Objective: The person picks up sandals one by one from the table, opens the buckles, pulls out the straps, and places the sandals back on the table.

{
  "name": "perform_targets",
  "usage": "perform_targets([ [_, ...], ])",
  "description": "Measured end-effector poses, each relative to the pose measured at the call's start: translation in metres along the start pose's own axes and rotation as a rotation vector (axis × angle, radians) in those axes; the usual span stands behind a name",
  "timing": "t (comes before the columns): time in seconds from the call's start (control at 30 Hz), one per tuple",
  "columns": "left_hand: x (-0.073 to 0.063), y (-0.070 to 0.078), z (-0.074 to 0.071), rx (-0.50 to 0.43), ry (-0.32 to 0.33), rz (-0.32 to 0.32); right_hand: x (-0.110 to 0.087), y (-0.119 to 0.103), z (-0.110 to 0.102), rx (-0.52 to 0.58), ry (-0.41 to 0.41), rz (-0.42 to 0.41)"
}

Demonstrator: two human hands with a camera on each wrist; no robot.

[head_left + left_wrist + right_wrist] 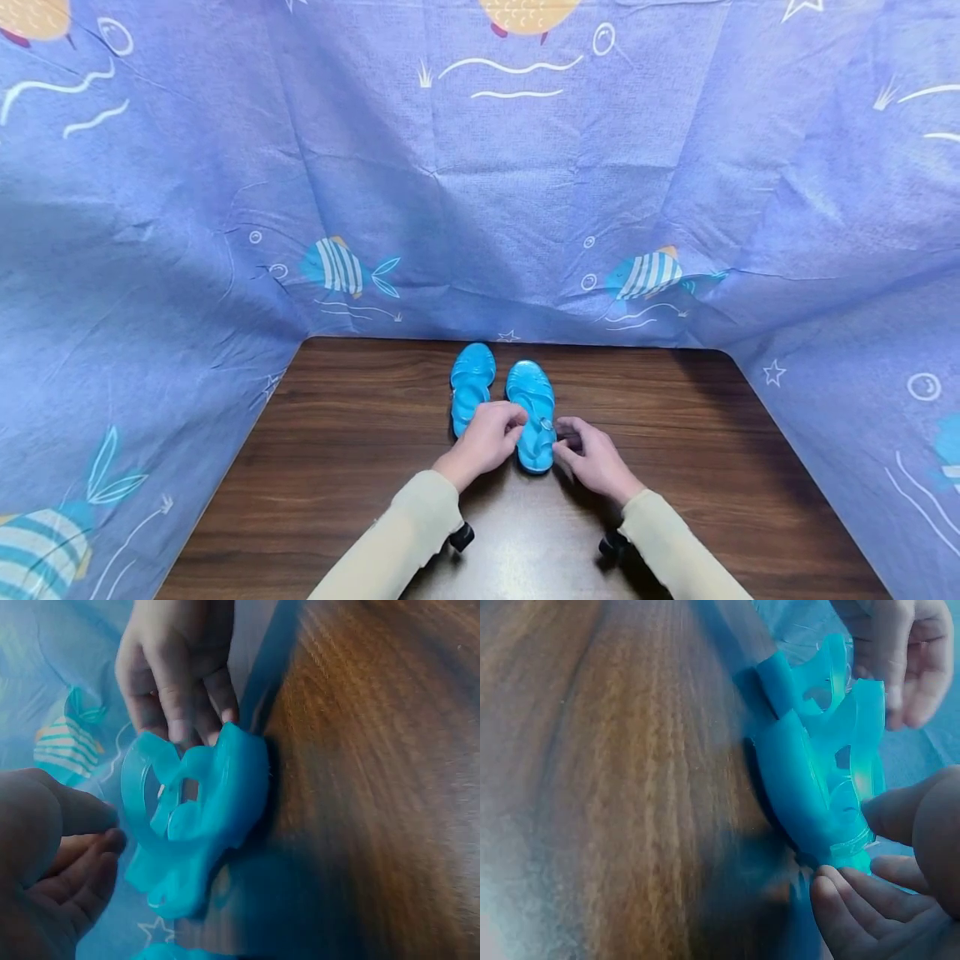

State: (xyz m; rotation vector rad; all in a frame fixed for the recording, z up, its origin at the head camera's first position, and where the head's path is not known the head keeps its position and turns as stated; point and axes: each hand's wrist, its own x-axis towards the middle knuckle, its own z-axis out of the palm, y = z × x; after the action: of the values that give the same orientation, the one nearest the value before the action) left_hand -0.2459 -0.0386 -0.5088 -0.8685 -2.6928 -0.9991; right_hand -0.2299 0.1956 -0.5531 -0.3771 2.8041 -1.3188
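Two blue sandals stand side by side toward the back of the table: a left sandal (471, 379) and, slightly nearer, a right sandal (529, 392) with a round buckle on its outer side. My left hand (486, 437) is at the right sandal's inner side and partly hides the left sandal. In the left wrist view, its thumb and fingertips are close beside the looped ankle strap (135, 787). On the outer side is my right hand (592, 458), fingers loosely bent. In the right wrist view, its thumb (892, 814) lies right at the strap, with the fingertips low alongside the sole.
Dark brown wood forms the table (360, 442), bounded at the back and sides by a blue fish-print cloth (495, 208). Dark wrist devices (461, 537) sit below both cream sleeves (408, 533).
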Motion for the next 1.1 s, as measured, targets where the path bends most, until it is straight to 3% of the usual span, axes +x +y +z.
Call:
perform_targets([
  [0.13,0.013,0.006,0.002,0.073,-0.031,0.081,0.004,0.0,0.002,-0.021,0.029,-0.002],
  [0.3,0.031,0.008,0.012,0.218,-0.141,0.119,0.006,0.003,0.005,-0.009,0.052,0.02],
  [0.53,0.041,0.005,0.024,0.364,-0.271,0.163,0.006,0.004,0.006,0.089,0.084,0.053],
  [0.67,0.045,0.005,0.026,0.42,-0.317,0.182,0.007,0.005,0.005,0.09,0.112,0.046],
  [1.1,0.053,0.008,0.026,0.311,-0.43,0.092,0.009,0.015,0.004,0.056,0.117,0.027],
])
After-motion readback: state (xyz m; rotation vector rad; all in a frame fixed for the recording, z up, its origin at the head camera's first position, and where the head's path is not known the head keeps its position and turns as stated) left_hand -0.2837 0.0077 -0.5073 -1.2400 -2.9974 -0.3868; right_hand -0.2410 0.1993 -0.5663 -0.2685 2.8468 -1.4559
